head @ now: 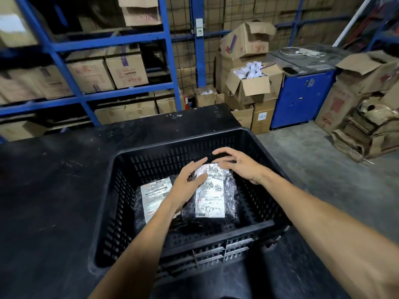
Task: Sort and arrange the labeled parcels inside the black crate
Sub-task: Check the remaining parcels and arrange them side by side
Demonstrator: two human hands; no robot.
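Observation:
A black slotted plastic crate stands on a dark table. Inside lie two black plastic parcels with white shipping labels. The right parcel lies on top, slightly tilted, and overlaps the left parcel. My left hand rests flat on the right parcel's left edge, thumb across the label's top. At that parcel's far end my right hand hovers or touches lightly, fingers spread and curled. Neither hand clearly grips the parcel.
The dark table extends left and behind the crate. Blue shelving with cardboard boxes stands behind. An open carton of white items, a blue cabinet and flattened cardboard sit to the right on the concrete floor.

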